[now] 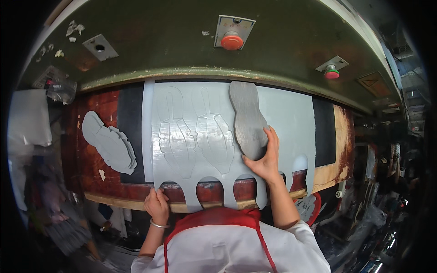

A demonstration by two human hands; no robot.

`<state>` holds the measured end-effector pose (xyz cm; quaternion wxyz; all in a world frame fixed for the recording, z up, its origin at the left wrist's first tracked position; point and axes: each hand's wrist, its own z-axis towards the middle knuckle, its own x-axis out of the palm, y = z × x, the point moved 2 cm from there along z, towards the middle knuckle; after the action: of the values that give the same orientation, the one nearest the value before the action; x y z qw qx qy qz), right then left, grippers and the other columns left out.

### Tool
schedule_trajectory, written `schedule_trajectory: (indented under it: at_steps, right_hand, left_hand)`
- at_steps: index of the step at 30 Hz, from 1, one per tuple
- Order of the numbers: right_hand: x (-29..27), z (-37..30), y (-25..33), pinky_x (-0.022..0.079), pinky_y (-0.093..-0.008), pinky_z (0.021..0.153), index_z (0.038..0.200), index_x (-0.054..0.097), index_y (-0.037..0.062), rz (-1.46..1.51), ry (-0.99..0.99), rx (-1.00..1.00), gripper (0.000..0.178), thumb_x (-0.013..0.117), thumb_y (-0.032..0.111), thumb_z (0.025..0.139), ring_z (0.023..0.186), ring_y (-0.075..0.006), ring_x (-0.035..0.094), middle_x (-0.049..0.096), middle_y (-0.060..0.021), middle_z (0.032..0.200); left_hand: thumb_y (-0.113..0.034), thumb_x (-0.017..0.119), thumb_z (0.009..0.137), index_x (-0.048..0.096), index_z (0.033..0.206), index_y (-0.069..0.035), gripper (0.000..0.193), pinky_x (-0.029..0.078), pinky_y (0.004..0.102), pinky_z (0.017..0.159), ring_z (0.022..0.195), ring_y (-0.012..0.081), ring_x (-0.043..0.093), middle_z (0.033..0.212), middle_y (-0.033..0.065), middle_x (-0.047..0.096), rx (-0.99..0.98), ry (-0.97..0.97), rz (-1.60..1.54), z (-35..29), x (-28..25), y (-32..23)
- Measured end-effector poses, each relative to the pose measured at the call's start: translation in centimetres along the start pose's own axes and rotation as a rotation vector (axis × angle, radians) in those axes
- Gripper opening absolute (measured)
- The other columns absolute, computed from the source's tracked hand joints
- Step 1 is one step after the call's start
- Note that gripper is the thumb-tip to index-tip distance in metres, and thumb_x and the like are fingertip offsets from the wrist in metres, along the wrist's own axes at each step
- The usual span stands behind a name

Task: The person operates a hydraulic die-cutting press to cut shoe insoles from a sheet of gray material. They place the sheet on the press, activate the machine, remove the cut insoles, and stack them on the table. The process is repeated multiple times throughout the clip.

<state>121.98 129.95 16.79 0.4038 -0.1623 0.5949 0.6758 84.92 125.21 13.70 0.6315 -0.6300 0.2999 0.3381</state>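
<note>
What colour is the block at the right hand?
The block is grey, faintly streaked; best seen in head view.

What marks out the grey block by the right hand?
Below the green machine panel lies a pale grey sheet. Near its middle, a waisted block lies with the right hand around its near end. Unlike the outlines on its left, it is darker and thick.

Red button (232, 42) on green panel (164, 41)

Holding right hand (266, 159) at four o'clock, with thumb (250, 163) spread toward ten, fingers (272, 139) toward twelve, right forearm (283, 201) slanted to eleven. Holding left hand (157, 204) lower, between seven and eight, fingers curled, left forearm (149, 240) aimed near twelve.
</note>
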Motion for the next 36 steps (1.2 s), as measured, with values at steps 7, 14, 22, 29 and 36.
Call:
schedule_trajectory:
  at_steps: [7,14,22,29,36]
  right_hand:
    - [-4.6,11.7,-2.2,0.027,-0.0477,0.112,0.149,0.01,-0.0013,0.216,-0.278,0.037,0.104,0.077,0.021,0.072,0.14,-0.0396,0.021,0.017,-0.0243,0.151]
    - [-9.2,22.0,-5.0,0.006,-0.0515,0.115,0.145,-0.004,-0.0117,-0.144,-0.76,0.032,0.094,0.056,0.038,0.092,0.142,-0.045,0.005,0.003,-0.0352,0.15]
    - [-8.7,18.6,-8.9,0.014,-0.0499,0.113,0.146,0.001,-0.0093,-0.318,-0.662,0.061,0.094,0.061,0.037,0.09,0.14,-0.0431,0.014,0.011,-0.0333,0.149]
    - [-10.2,10.0,-18.6,0.05,-0.0337,0.08,0.114,0.059,-0.0094,0.095,-0.464,0.65,0.045,0.067,0.026,0.088,0.089,-0.0272,0.065,0.068,-0.0216,0.095]
    - [-11.8,5.0,-16.8,0.049,-0.0359,0.076,0.097,0.064,-0.0053,-0.131,-0.419,0.527,0.032,0.063,0.026,0.09,0.083,-0.0283,0.066,0.067,-0.0215,0.086]
  left_hand:
    - [-0.018,0.047,0.098,0.057,0.08,-0.006,0.024,0.041,0.0416,0.052,0.054,0.0297,0.058,0.055,0.0068,0.056,-0.032,-0.079,-0.022,7.4,1.5,-2.4]
    - [-0.024,0.049,0.098,0.056,0.079,-0.004,0.028,0.041,0.0481,0.054,0.058,0.0391,0.056,0.06,0.0161,0.057,-0.036,-0.168,0.129,16.4,3.8,-4.4]
    - [-0.027,0.051,0.097,0.058,0.08,-0.004,0.029,0.04,0.0495,0.053,0.061,0.0428,0.056,0.065,0.0209,0.058,-0.032,-0.168,0.14,21.5,4.2,-4.5]
    - [-0.025,0.052,0.097,0.06,0.076,-0.005,0.03,0.043,0.0434,0.054,0.056,0.0339,0.058,0.059,0.0136,0.059,-0.032,-0.201,-0.043,20.4,3.7,-4.6]
    - [-0.021,0.044,0.1,0.052,0.077,-0.002,0.031,0.043,0.0387,0.055,0.056,0.0262,0.058,0.06,0.0113,0.055,-0.058,-0.2,-0.254,17.2,3.5,-3.7]
